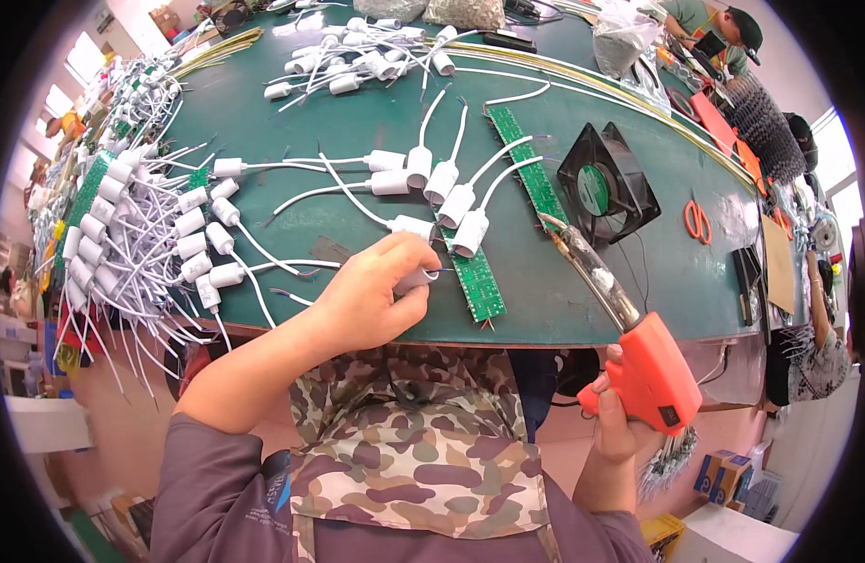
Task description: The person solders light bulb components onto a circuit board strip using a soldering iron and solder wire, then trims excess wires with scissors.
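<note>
Pinching a white socket (416, 280) with the left hand (371, 286) at the centre of the frame, thumb and fingers bent nearly closed around it, just beside the left edge of the near board (479, 289). Gripping a red soldering gun (650, 368) with the right hand (615, 427) at the lower right, thumb folded along the handle, fingers partly hidden. Pointing up and left with the gun, tip at the lower end of the far board (522, 159); impossible to tell whether touching or just above.

Around the upper part of the near board, a cluster of wired sockets (458, 204), some with cables running up and right, others with cables running left. Just right of the far board, a black fan (609, 183) on the green table (264, 127). Farther right, orange-handled scissors (698, 222). At the left, a large heap of sockets (93, 227), cables tangled and partly hanging over the table edge. At the top centre, a smaller heap (380, 66). At the upper right, a clear bag (620, 42) and a co-worker (744, 33) in a dark cap. At the bottom, a camouflage apron (414, 469).
</note>
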Demonstrator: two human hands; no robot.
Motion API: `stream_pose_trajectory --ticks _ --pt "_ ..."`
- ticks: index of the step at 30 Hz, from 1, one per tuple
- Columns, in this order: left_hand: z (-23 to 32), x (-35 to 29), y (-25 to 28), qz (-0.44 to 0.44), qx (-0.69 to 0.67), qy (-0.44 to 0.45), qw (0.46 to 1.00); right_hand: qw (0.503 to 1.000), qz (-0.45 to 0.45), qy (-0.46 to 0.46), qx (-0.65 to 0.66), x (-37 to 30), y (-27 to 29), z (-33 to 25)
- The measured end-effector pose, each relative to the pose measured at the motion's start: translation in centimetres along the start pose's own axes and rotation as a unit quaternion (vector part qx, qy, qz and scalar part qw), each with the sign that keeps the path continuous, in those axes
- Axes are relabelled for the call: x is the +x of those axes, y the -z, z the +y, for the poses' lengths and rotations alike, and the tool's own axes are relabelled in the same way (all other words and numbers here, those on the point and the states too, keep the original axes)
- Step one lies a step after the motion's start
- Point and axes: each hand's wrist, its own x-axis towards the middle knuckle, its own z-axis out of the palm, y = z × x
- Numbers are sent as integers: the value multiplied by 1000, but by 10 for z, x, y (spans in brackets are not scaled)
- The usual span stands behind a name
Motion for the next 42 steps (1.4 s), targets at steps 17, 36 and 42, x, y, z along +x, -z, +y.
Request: stream_pose_trajectory --ticks 17,36,42 --pt "-13 13 -35 171 208 -171 948 988 -29 -132 -78 -17 3 22" --pt "-15 18 -41 136 225 -177 949 980 -131 -36 -148 -11 2 41" --pt "-17 18 -42 132 232 -178 947 979 -150 5 -141 -6 2 44"
